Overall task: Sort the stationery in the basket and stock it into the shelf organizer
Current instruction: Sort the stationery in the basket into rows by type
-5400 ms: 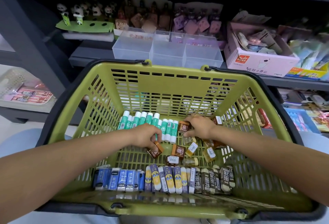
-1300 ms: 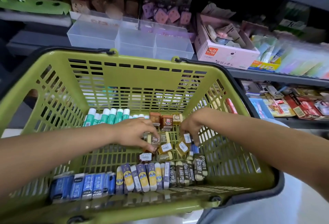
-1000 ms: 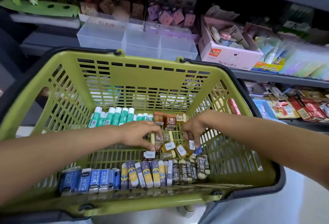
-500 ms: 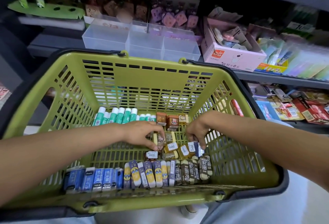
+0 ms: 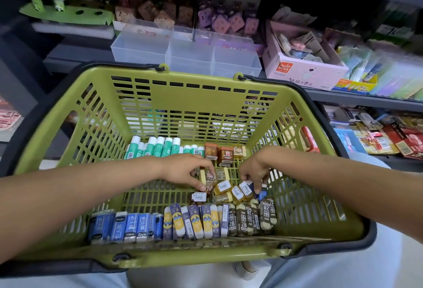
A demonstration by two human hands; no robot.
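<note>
We judge the small boxes [image 5: 223, 188] heaped mid-floor of the green basket [image 5: 192, 95] light, rigid and slick-wrapped, best pinched across flat sides, as our left hand [image 5: 183, 169] pinches one while our right hand [image 5: 254, 171] fingers a blue piece [image 5: 262, 193].

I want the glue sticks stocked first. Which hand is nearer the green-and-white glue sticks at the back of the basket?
Left. The left hand is just in front of the glue sticks, by their right end; the right hand is farther right, past the brown boxes.
</note>
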